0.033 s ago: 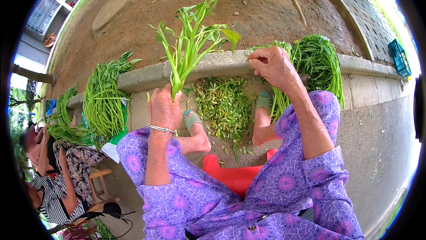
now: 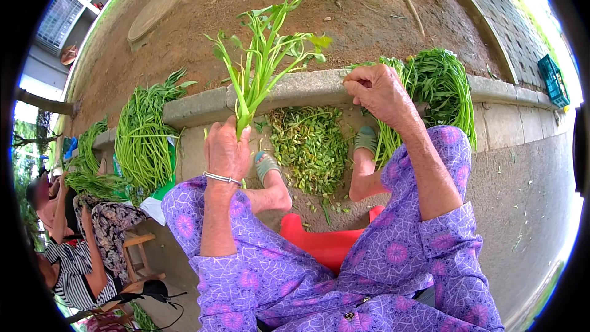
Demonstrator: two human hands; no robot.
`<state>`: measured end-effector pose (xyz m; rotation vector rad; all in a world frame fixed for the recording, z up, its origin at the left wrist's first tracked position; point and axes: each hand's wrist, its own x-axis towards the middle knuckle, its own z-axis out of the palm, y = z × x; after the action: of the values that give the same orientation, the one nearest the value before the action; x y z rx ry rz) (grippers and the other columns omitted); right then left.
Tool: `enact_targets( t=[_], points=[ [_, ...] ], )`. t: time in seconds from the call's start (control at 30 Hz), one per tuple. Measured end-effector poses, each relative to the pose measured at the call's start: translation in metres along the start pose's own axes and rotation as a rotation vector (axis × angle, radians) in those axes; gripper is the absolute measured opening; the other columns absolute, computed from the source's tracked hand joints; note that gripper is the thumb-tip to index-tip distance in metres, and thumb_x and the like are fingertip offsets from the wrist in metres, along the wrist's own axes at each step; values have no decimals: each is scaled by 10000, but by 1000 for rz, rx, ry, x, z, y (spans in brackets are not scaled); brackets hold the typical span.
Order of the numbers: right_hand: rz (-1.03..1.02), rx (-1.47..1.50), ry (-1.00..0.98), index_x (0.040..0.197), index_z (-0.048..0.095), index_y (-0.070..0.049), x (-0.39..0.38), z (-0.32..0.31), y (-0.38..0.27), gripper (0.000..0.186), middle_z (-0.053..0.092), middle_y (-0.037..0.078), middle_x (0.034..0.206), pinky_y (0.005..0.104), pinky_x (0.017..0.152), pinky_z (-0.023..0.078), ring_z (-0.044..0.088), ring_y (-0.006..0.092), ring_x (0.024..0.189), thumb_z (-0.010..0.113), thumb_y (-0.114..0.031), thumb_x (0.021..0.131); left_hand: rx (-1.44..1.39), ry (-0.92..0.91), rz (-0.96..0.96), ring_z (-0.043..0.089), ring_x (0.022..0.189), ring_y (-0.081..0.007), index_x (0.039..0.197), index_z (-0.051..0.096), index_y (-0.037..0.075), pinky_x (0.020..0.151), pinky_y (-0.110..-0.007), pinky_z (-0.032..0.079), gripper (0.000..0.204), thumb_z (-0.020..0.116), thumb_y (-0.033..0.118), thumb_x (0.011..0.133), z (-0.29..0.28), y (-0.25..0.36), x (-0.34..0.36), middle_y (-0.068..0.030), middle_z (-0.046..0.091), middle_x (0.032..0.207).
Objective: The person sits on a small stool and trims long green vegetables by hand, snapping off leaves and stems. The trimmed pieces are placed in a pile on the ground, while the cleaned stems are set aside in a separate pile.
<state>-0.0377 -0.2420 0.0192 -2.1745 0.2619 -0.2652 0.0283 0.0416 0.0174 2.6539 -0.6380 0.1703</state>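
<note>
My left hand (image 2: 227,157) is closed around the lower stems of a bunch of water spinach (image 2: 255,77), whose leafy tops point away from me over the stone curb. One leaf at its right tip is yellowish. To the right of the bunch, apart from it, my right hand (image 2: 382,93) hangs with thumb and fingers pinched together; anything between them is hidden. Between my feet, on the pavement, lies a heap of trimmed leaves and stem bits (image 2: 310,151).
Piles of long green stems rest at left (image 2: 144,138) and right (image 2: 439,83) against the curb (image 2: 301,90). Beneath me is a red stool (image 2: 322,246). People sit at far left near a wooden stool (image 2: 140,252). A teal crate (image 2: 553,80) stands far right.
The leafy tips of the bunch have shifted slightly, with the yellowish leaf at the right a little higher. Both hands stay in place.
</note>
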Motion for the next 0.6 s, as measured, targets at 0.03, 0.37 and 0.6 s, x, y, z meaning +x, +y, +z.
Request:
enact_targets(
  t=[0.03, 0.37, 0.6],
  points=[
    [9, -18, 3, 881, 672, 7, 0, -1, 0, 207, 637, 168, 688, 349, 607, 494, 622, 247, 600, 599, -146, 763, -1, -3, -1, 552, 775, -390, 942, 610, 32, 695, -492, 431, 197, 668, 121, 776, -1, 0, 0, -202, 548, 772],
    [-149, -5, 399, 890, 681, -13, 10, 2, 3, 164, 652, 162, 799, 361, 668, 505, 639, 299, 708, 623, -123, 784, 20, -24, 96, 550, 772, -393, 921, 606, 20, 669, -479, 439, 192, 674, 111, 766, -3, 9, -5, -209, 545, 777],
    [-141, -75, 292, 1068, 665, -80, 13, 3, 5, 314, 606, 136, 875, 395, 737, 476, 612, 285, 782, 646, -116, 756, -20, -116, 151, 543, 757, -404, 986, 612, 20, 677, -474, 423, 235, 653, 138, 787, -6, 13, -9, -216, 537, 801]
  ],
)
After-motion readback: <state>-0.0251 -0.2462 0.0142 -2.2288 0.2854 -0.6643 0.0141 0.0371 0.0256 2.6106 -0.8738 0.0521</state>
